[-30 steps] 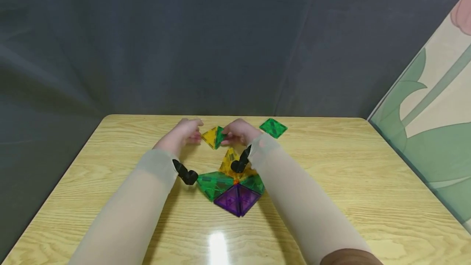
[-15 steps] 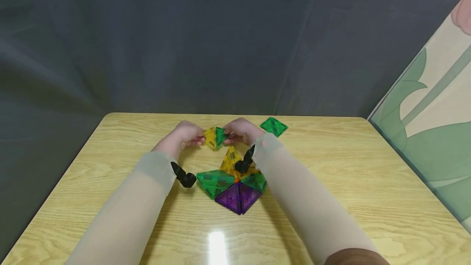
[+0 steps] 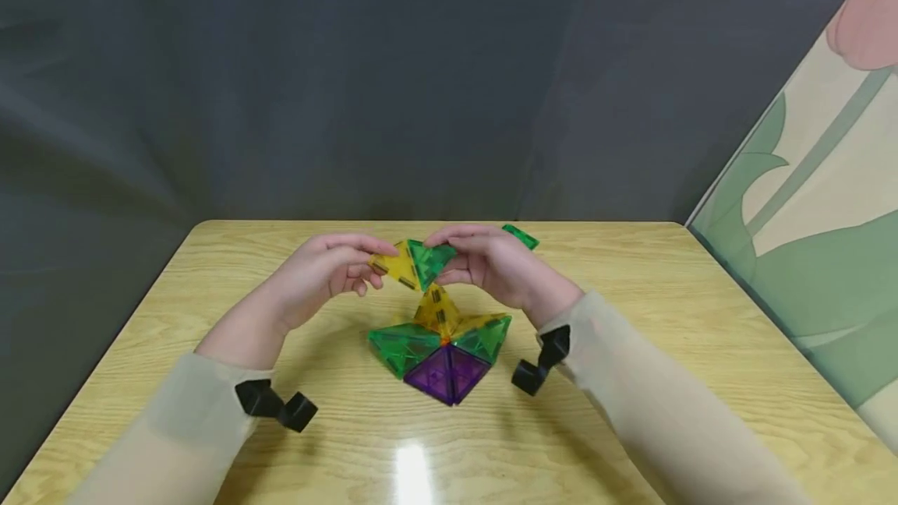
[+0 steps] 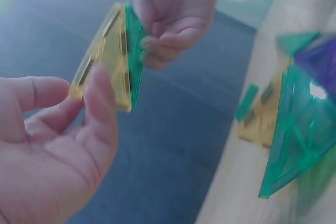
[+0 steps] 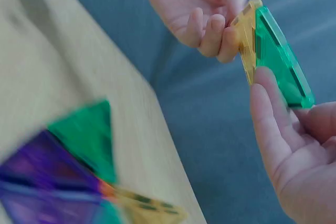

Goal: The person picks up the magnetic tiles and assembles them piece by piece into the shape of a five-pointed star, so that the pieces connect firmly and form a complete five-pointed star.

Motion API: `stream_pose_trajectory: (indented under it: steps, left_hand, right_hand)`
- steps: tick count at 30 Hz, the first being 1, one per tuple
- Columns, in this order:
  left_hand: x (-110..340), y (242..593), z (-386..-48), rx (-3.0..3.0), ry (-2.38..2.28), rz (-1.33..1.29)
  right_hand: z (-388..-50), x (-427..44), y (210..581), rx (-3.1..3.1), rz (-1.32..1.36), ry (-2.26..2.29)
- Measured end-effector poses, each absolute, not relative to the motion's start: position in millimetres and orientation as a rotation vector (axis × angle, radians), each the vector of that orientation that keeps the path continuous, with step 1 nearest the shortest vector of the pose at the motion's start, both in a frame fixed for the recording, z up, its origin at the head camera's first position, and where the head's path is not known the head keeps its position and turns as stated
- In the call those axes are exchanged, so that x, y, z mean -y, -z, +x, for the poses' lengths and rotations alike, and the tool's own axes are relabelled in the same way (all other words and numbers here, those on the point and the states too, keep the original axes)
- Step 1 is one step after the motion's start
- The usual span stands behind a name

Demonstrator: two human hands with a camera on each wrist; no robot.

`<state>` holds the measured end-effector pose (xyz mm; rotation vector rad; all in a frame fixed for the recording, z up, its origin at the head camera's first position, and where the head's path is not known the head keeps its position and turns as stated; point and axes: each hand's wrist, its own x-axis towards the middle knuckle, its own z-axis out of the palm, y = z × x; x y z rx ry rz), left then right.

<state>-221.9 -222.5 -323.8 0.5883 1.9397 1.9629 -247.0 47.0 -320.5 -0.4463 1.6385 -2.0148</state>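
Observation:
A yellow triangular magnetic tile and a green triangular magnetic tile are joined along one edge, raised above the table. My left hand pinches the yellow tile's outer corner between thumb and fingers. On the other side, my right hand pinches the green tile. Both wrist views show the pair in the air, the left one with the yellow tile nearest. Below the hands, a cluster of joined tiles lies on the table: purple triangles, green tiles and yellow triangles.
Behind my right hand, a green tile lies near the far edge of the wooden table, partly hidden. A dark curtain hangs beyond that edge. To the right stands a panel with a flower pattern.
Both hands have lifted the joined yellow and green tiles off the table and brought them closer. The forearms have drawn back and apart, uncovering more of the tile cluster.

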Motion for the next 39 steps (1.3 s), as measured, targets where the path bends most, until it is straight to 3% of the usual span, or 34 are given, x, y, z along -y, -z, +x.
stream_pose_trajectory:
  steps: [5,9,15,22,27,39]
  left_hand:
    - [232.3,324.2,-185.5,-1.742,-1.934,0.907]
    - [231.7,335.5,-164.2,-1.725,-1.888,0.976]
    - [219.9,370.3,-149.6,-1.720,-1.906,0.818]
    - [208.6,401.1,-141.7,-1.639,-1.899,0.518]
    - [204.9,413.7,-140.9,-1.579,-1.875,0.354]
    - [192.9,427.6,-144.7,-1.617,-1.821,0.169]
  right_hand:
    - [-197.2,-61.3,327.3,-1.565,-0.637,1.988]
    - [-165.5,-61.8,343.6,-1.523,-0.715,1.966]
    - [-137.5,-58.3,373.4,-1.435,-0.640,2.044]
    - [-118.3,-54.5,400.6,-1.384,-0.353,2.057]
    - [-108.4,-49.5,409.9,-1.261,-0.184,2.060]
    - [-108.9,-45.0,419.3,-1.196,-0.086,2.112]
